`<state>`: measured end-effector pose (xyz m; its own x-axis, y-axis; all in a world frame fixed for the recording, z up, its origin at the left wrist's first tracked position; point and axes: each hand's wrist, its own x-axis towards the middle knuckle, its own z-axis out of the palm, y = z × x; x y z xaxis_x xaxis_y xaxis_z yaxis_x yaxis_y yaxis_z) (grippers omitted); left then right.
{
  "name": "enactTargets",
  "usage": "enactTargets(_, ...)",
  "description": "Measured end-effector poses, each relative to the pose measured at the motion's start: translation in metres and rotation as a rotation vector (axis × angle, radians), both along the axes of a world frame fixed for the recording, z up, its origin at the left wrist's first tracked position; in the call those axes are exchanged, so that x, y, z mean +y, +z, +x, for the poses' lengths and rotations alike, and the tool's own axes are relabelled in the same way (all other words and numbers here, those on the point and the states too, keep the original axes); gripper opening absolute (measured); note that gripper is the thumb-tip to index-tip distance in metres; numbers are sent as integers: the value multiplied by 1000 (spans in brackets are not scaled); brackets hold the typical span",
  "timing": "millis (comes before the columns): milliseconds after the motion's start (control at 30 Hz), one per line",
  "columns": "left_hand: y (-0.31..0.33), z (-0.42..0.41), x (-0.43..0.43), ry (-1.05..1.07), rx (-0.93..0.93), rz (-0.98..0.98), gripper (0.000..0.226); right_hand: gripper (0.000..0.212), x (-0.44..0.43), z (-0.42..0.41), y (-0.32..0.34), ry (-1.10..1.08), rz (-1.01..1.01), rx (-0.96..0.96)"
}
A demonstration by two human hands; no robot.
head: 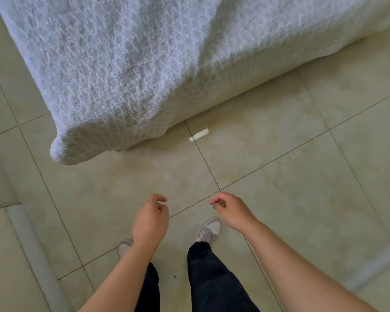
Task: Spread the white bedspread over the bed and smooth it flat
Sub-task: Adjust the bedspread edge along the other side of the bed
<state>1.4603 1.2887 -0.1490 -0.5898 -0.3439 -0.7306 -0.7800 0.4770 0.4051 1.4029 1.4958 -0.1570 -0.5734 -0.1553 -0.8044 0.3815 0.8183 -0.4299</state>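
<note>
The white textured bedspread (126, 64) covers the corner of the bed and hangs down over its sides to near the floor, with soft folds running across the top. Its lowest corner droops at the left. My left hand (150, 218) and my right hand (231, 210) hover over the floor in front of me, well short of the bed. Both hold nothing, with fingers loosely curled, and neither touches the cloth.
Beige floor tiles (291, 154) surround the bed. A small strip of white tape (198, 134) lies on the floor beside the bed's edge. My feet in grey-and-white sneakers (208, 230) stand below my hands. A pale ledge (32, 244) runs along the left.
</note>
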Motion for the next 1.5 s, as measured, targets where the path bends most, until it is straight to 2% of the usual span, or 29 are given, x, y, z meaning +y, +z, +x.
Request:
enactTargets(333,15,-134,143,-154,120,-31,20,20,165,-113,26,-319,0,36)
enactTargets(600,26,-282,202,-148,210,66,18,18,222,-258,45,-631,-111,139)
enactTargets(833,12,-396,231,41,106,318,35,18,212,-404,53,-651,-153,165)
enactTargets(933,6,-440,233,227,34,433,39,15,198,-455,48,-623,-153,119)
enactTargets(1033,-1,-481,231,458,-77,440,59,17,188,-496,32,-559,-33,92)
enactTargets(1100,-9,-502,226,572,-129,408,67,31,183,-519,19,-516,67,47)
enactTargets(1167,-14,-515,225,705,-170,443,64,48,180,-536,11,-527,105,-48)
enactTargets(1267,-16,-525,230,880,-206,508,49,56,181,-559,-1,-694,7,-149)
enactTargets(1333,-18,-530,234,993,-184,528,42,47,184,-572,-9,-756,-48,-162)
enactTargets(1433,-21,-534,237,1117,-153,525,31,23,190,-580,-15,-728,-81,-146)
enactTargets(1500,-22,-531,239,1175,-164,535,21,20,194,-579,-18,-684,-86,-95)
